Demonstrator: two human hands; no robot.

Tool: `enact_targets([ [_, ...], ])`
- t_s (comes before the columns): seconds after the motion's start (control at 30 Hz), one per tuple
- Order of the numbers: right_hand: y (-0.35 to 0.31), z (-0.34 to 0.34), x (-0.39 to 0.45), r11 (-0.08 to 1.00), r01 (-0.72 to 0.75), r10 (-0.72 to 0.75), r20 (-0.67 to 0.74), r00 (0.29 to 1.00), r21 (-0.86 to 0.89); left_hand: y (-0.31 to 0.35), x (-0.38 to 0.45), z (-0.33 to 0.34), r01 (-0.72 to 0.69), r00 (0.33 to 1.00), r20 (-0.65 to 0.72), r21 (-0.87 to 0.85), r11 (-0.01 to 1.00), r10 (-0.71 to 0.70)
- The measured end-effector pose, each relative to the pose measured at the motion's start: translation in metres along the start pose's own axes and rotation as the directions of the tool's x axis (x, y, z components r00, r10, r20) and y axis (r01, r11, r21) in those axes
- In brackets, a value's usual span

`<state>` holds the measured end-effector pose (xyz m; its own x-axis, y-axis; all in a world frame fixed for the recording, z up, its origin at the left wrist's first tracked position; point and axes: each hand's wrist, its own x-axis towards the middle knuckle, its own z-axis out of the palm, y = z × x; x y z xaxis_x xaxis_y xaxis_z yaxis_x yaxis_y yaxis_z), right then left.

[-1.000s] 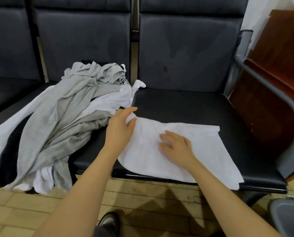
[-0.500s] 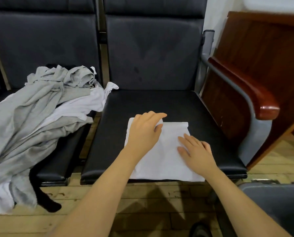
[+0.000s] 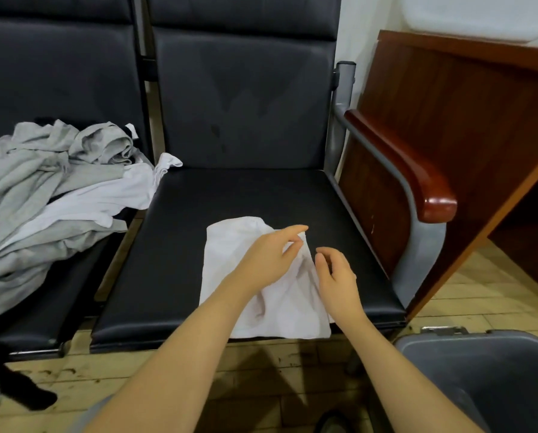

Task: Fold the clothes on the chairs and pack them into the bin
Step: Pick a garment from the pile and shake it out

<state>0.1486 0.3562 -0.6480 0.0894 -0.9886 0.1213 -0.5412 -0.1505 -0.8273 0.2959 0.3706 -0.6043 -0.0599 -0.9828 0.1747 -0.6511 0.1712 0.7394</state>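
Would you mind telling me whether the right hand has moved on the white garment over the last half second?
Yes. The right hand has lifted off the white garment and shifted to its right edge, toward the armrest.

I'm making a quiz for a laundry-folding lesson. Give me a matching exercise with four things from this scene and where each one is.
Things:
1. folded white garment
2. grey clothes pile
3. grey bin
4. wooden armrest

Places:
A. on the floor, lower right
B. on the left chair seat
C. on the right chair seat, under both hands
D. on the right chair's right side

Pairs: 1-C, 2-B, 3-A, 4-D
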Motion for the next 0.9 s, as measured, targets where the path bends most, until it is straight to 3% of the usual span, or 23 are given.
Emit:
enact_targets([
  [0.1,-0.005,0.004,0.001,0.998,0.040,-0.038,0.021,0.999,-0.053,-0.005,-0.005,-0.013,-0.065,0.970,-0.232,0.009,0.998,0.066],
  [0.2,-0.017,0.012,0.006,0.993,0.044,-0.043,0.020,0.999,-0.106,-0.027,-0.014,-0.025,-0.002,0.919,-0.392,0.104,0.995,0.043],
  [0.33,-0.034,0.028,0.021,0.987,0.054,-0.058,-0.022,0.998,-0.152,-0.064,-0.023,-0.027,0.186,0.960,-0.266,0.365,0.912,-0.089],
  [0.47,-0.045,0.046,0.033,0.966,0.086,-0.088,0.004,0.996,-0.245,-0.080,-0.026,-0.025,0.159,0.982,-0.006,0.575,0.803,-0.190],
  [0.53,-0.047,0.053,0.035,0.957,0.063,-0.055,0.036,0.998,-0.284,-0.085,-0.030,-0.030,0.153,0.969,0.072,0.581,0.799,-0.238],
  [0.7,-0.050,0.067,0.038,0.912,0.063,-0.082,-0.030,0.996,-0.406,-0.096,-0.036,-0.043,0.157,0.960,0.118,0.529,0.834,-0.255],
  [0.83,-0.050,0.061,0.042,0.975,0.024,-0.077,-0.237,0.969,-0.220,-0.095,-0.040,-0.044,0.148,0.964,0.112,0.526,0.837,-0.241],
  [0.9,-0.050,0.057,0.045,0.974,-0.032,-0.050,-0.348,0.936,-0.226,-0.091,-0.041,-0.044,0.137,0.980,0.046,0.541,0.830,-0.192],
])
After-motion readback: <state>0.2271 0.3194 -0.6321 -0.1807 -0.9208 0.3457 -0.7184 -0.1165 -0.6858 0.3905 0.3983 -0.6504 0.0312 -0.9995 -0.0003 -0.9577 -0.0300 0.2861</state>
